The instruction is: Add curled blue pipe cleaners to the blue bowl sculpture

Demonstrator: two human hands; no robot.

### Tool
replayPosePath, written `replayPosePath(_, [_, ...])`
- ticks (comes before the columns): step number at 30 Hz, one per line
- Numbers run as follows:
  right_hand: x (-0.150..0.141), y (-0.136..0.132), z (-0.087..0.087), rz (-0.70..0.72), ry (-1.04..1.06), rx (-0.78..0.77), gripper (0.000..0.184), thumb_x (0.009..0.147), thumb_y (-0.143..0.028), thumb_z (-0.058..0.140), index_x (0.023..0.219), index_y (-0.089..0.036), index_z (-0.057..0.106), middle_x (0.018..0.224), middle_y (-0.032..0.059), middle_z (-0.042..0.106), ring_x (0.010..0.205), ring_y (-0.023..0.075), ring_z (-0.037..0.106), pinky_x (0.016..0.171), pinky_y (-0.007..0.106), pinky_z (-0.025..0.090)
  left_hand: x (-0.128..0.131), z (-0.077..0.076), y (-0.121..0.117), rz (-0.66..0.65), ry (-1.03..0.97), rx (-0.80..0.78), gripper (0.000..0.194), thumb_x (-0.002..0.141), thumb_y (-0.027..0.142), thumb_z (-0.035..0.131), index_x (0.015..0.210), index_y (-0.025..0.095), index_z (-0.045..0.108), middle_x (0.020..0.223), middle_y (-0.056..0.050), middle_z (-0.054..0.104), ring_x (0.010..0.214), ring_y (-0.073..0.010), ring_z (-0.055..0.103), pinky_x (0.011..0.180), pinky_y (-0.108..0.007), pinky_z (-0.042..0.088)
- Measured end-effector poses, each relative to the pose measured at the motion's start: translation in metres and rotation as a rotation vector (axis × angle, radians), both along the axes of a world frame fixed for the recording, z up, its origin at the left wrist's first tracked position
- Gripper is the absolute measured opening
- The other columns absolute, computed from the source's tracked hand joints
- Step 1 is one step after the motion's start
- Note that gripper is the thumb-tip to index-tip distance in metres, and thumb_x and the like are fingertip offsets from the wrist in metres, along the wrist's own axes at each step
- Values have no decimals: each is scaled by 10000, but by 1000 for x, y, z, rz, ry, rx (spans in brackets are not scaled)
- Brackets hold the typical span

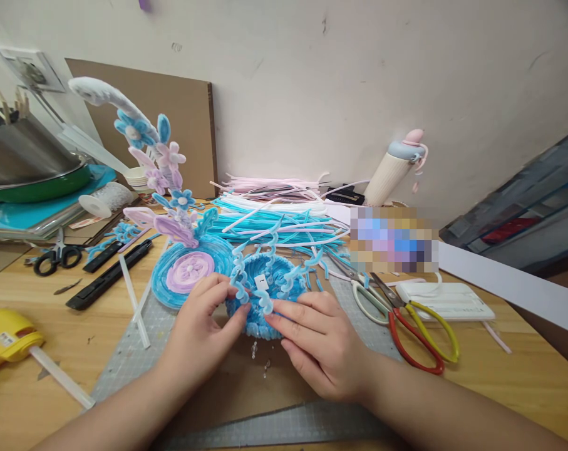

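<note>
A round, hollow blue piece made of fuzzy pipe cleaners lies before me, with several curled light-blue pipe cleaners rising from it. My left hand pinches at its near-left edge, by the base of one curled strand. From the right, my right hand has its fingers pressed together at the tip of another curl. Small clear beads dangle below the near rim. Behind my left hand stands a pipe-cleaner flower ornament on a blue and lilac coiled base.
Bundled pipe cleaners lie behind. Red-and-yellow-handled pliers and green-handled scissors are at right, near a white device and bottle. Left are a yellow glue gun, black scissors and a utility knife.
</note>
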State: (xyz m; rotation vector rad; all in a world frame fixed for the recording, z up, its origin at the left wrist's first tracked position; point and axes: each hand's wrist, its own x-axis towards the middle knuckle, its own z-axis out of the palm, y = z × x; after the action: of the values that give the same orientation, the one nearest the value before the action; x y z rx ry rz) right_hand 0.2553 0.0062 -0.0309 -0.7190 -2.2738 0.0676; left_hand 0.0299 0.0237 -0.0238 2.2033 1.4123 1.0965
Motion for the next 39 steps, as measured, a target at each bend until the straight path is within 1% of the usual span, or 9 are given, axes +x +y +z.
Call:
replayPosePath(5, [0, 0, 0, 7, -4, -2, 365, 868, -137, 554, 1223, -134, 637, 1252, 70, 679, 958, 251, 595, 795, 426, 471, 0, 0, 0, -4, 5, -8, 95, 857, 213, 586, 776, 212, 536, 788, 17, 513, 782, -169, 504, 696, -283, 419])
replayPosePath(20, [-1, 1, 0, 5, -8, -6, 361, 868, -139, 549, 1218, -139, 638, 1253, 68, 679, 956, 247, 599, 797, 426, 467, 1, 1, 0, -3, 1, -6, 83, 855, 216, 586, 780, 215, 551, 789, 16, 526, 785, -169, 513, 708, -288, 425])
replayPosePath(25, [-1, 1, -1, 5, -3, -8, 367, 867, -134, 551, 1224, -135, 635, 1257, 69, 676, 958, 248, 597, 797, 428, 466, 1, 4, 0, 10, -2, -27, 79, 854, 237, 581, 783, 210, 560, 803, 3, 554, 797, -179, 533, 711, -302, 440])
replayPosePath(28, [-1, 1, -1, 4, -2, -6, 365, 867, -136, 552, 1223, -135, 635, 1256, 66, 677, 951, 248, 594, 793, 426, 466, -1, 5, -2, 15, -9, -56, 45, 851, 252, 570, 864, 212, 585, 856, -10, 593, 818, -188, 565, 723, -314, 462])
replayPosePath(31, [-1, 1, -1, 3, -6, 0, 368, 866, -136, 555, 1225, -137, 633, 1257, 64, 677, 953, 248, 592, 796, 423, 466, -5, 4, -6, 44, -113, -57, 201, 859, 235, 527, 1057, 232, 563, 896, -13, 592, 806, -181, 569, 699, -305, 471])
replayPosePath(33, [-1, 1, -1, 3, -13, -2, 371, 867, -141, 556, 1231, -142, 629, 1263, 63, 675, 960, 250, 593, 800, 424, 464, -7, 4, -10, 73, -229, 18, 250, 863, 198, 514, 1109, 241, 520, 897, -12, 555, 785, -168, 538, 662, -287, 452])
replayPosePath(35, [-1, 1, -1, 1, -18, -3, 375, 869, -141, 555, 1237, -145, 624, 1268, 62, 671, 966, 251, 595, 804, 427, 463, -8, 6, -14, 36, -257, 145, 223, 853, 145, 531, 1057, 235, 522, 899, -13, 522, 791, -162, 513, 670, -286, 433])
replayPosePath(37, [0, 1, -1, 2, -21, -4, 371, 870, -137, 551, 1233, -144, 625, 1265, 63, 673, 967, 251, 599, 805, 430, 464, -6, 10, -18, -49, -146, 290, 214, 829, 97, 566, 1001, 224, 559, 914, -16, 516, 828, -166, 515, 722, -305, 422])
replayPosePath(39, [0, 1, -1, 4, -25, -5, 368, 870, -134, 545, 1228, -141, 628, 1260, 65, 676, 962, 250, 604, 802, 430, 467, -3, 15, -21, -95, 1, 395, 236, 814, 63, 584, 994, 214, 596, 957, -26, 536, 891, -181, 530, 792, -335, 412])
